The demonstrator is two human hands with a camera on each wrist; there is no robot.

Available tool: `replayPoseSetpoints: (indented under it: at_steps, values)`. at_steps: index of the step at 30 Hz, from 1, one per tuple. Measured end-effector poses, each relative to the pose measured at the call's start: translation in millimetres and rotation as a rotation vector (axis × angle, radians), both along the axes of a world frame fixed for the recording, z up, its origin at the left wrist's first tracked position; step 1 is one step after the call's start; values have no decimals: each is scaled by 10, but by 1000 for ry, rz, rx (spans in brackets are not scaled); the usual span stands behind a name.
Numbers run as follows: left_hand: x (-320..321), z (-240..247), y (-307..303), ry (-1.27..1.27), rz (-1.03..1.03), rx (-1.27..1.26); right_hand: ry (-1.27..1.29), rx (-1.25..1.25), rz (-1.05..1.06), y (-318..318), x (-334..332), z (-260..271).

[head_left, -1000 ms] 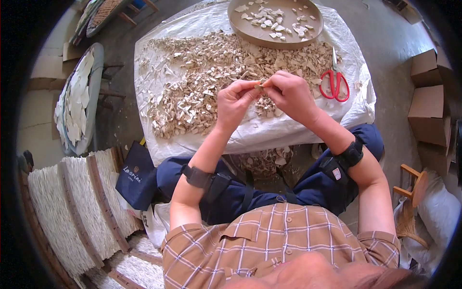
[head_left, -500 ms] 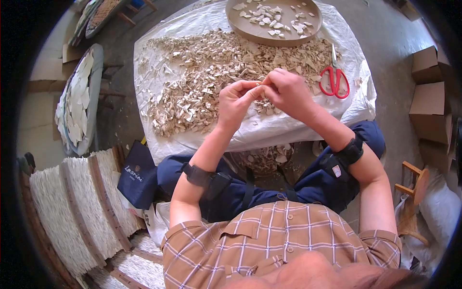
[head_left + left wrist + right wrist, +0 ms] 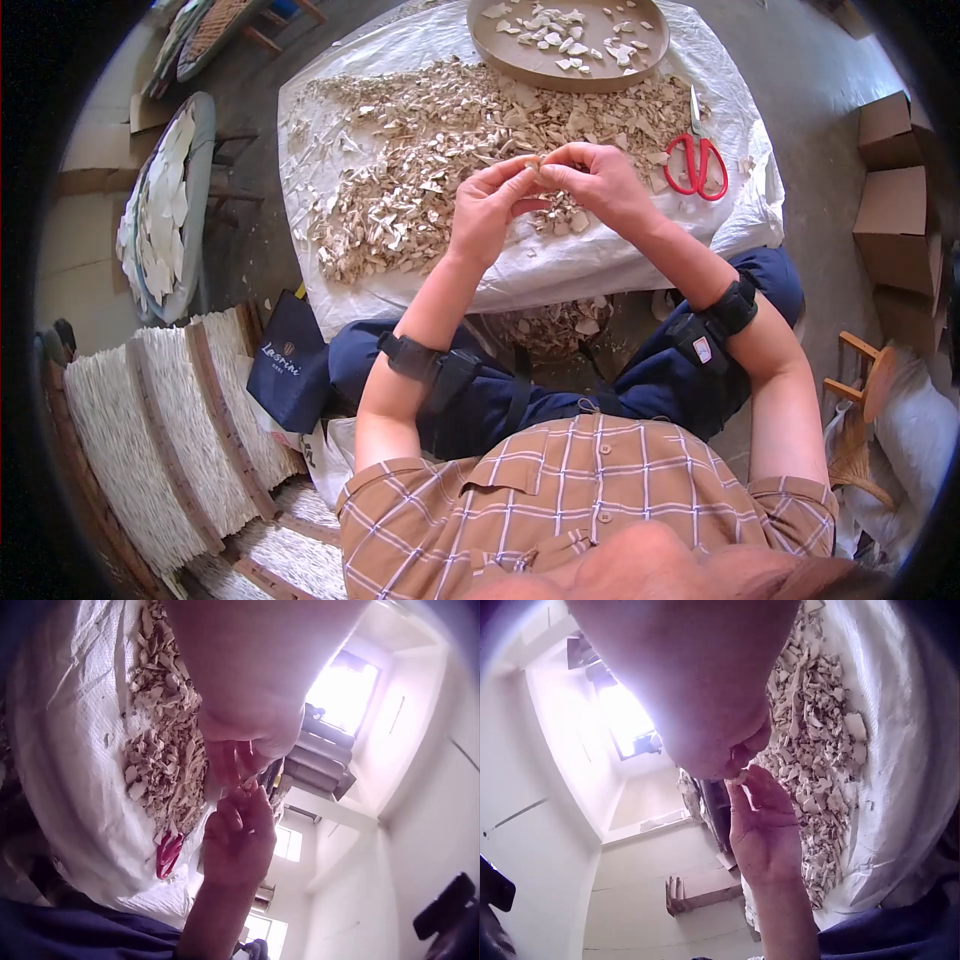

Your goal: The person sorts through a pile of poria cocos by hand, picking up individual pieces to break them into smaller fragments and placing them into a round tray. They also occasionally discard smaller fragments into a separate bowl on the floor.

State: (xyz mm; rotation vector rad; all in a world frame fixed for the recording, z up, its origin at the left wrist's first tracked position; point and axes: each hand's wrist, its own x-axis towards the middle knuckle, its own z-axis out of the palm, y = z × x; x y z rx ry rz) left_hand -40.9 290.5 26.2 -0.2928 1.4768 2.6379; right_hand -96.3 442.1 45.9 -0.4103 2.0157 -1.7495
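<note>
Both hands meet above the near side of a heap of pale, dry fragments [image 3: 400, 200] spread on a white cloth [image 3: 470, 288]. Between thumb and index finger the left hand [image 3: 486, 205] pinches a small pale piece [image 3: 535, 168]. From the other side the right hand [image 3: 600, 182] pinches the same piece, its fingertips nearly against the left ones. In the right wrist view a bit of the piece [image 3: 740, 778] shows between the fingertips; its full shape is hidden.
Red-handled scissors [image 3: 697, 168] lie right of the heap. A round tray [image 3: 570, 82] with several pale pieces stands at the far side. Cardboard boxes [image 3: 893, 215] and a small wooden stool [image 3: 872, 383] are at the right; stacked white sheets [image 3: 130, 440] stand at the left.
The right hand has turned slightly, and its fingers lie less tightly folded over the piece. Both hands stay close together above the heap.
</note>
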Motion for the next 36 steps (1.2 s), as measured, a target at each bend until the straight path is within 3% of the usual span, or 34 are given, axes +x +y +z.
replayPoseSetpoints:
  at_steps: [1,2,4,5,7,11,13,14,16,17,19,21,23,25,28,32,36]
  values:
    - [2,8,11,18,-1,-82,182,66,12,-4,4,-2]
    - [-1,16,15,18,-3,-82,181,66,11,-1,-3,-2]
    - [0,17,28,40,5,-134,614,239,14,7,-20,-7]
    - [0,12,38,38,4,-134,612,239,13,2,-9,-16]
    - [1,-4,65,46,51,-184,868,359,-43,-23,26,-40]
    - [-28,-14,71,13,86,-213,869,405,-37,-35,14,0]
    - [-56,-39,35,10,89,-300,485,215,-36,-38,-42,23]
    - [-83,-62,-13,11,89,-301,485,214,-36,-15,-83,54]
    - [-125,-166,-125,7,-45,-968,-334,-170,-110,76,-194,136]
    - [-115,-245,-138,8,-40,-967,-423,-308,-84,156,-283,92]
    - [-105,-320,-128,432,70,-1536,-583,-455,-169,234,-327,143]
    - [-79,-336,-84,491,108,-1575,-582,-531,-144,307,-344,134]
    - [-68,-283,-36,625,-87,-1634,-578,-607,-120,347,-354,117]
    - [-58,-286,12,631,-117,-1652,-591,-645,-59,373,-352,101]
    - [-69,-316,-10,615,-185,-1789,-567,-628,-75,370,-347,152]
    - [-88,-372,-41,580,-121,-1762,-555,-598,-48,417,-369,114]
    - [-61,-339,-2,545,-193,-1817,-564,-514,-126,346,-315,140]
